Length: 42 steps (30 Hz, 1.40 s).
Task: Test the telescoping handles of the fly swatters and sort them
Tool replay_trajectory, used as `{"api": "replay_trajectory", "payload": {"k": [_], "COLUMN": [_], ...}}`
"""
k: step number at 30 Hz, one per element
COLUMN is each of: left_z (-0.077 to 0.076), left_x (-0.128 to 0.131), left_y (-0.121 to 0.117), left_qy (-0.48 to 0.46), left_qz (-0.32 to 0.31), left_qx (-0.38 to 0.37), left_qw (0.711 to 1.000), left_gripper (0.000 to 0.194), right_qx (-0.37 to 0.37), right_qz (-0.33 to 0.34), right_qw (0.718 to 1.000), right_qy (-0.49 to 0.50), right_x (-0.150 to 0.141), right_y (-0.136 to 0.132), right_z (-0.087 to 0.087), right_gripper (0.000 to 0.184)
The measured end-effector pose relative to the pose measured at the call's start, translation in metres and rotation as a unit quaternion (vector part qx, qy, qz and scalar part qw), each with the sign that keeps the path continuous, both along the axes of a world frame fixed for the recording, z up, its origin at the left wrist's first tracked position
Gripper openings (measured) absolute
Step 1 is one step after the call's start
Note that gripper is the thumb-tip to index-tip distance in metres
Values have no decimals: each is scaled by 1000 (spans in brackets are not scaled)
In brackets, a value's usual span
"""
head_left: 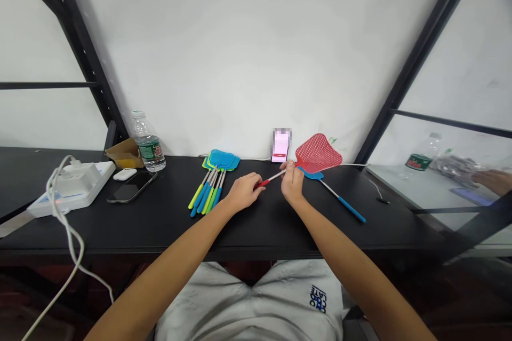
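Both my hands hold one red fly swatter [319, 153] above the black table, its perforated head pointing to the right. My left hand [245, 191] is closed around the red handle. Farther up, my right hand [292, 181] grips the metal shaft close to the head. Beneath and beside the red head lies a blue fly swatter [331, 190], partly hidden, its handle slanting toward the front right. To the left of my left hand rests a pile of blue and yellow-green fly swatters [220, 159], heads at the back and handles toward me.
A lit phone [281, 146] leans against the wall. At left are a water bottle [149, 143], a dark phone [133, 187], a white earbud case [125, 174], a small cardboard box [125, 153] and a power strip [72, 189] with cables. A cable end [383, 200] lies at right.
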<state>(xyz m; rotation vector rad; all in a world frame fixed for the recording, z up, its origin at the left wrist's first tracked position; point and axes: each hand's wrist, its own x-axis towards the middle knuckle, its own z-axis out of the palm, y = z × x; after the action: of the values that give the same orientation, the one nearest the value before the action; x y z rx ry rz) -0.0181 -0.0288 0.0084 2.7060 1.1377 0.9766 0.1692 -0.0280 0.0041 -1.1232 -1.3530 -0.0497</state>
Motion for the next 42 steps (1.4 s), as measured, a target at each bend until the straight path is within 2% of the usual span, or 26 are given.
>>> {"api": "replay_trajectory", "payload": {"k": [3,5,8,12,15,20,27,31,37,42], "left_z": [0,0,1,2,1,1,3,2,4,5], "left_x": [1,1,1,1,1,1,2,1,2,3], "left_y": [0,-3,-6,-5,-1,-3,-8,-4,-5,-8], "left_qy": [-9,-22,-27,-8,-8,-23,-24,-22,-24,-3], "left_qz": [18,5,-24,-48,-26,-1,-63,-33,15,26], "left_qx": [-11,-13,-6,-1,2,-5,0,3,5,6], "left_qw": [1000,1000,999,999,1000,1000,998,999,1000,1000], "left_gripper": [20,24,20,22,18,24,23,17,22,18], "right_qx": [0,-1,2,-1,-4,-4,-5,-5,-11,-10], "right_qz": [-2,-4,-5,-8,-4,-6,-11,-5,-1,-5], "right_qw": [1000,1000,1000,1000,1000,1000,1000,1000,1000,1000], "right_qy": [-10,-13,-11,-4,-1,-6,-6,-9,-21,-23], "right_x": [-1,-1,1,2,1,0,2,1,0,1], "right_y": [-2,-2,-1,2,2,0,1,0,-2,-1], "right_z": [1,2,1,-1,-1,0,0,0,2,2], "right_gripper": [48,48,47,48,49,49,50,50,50,50]}}
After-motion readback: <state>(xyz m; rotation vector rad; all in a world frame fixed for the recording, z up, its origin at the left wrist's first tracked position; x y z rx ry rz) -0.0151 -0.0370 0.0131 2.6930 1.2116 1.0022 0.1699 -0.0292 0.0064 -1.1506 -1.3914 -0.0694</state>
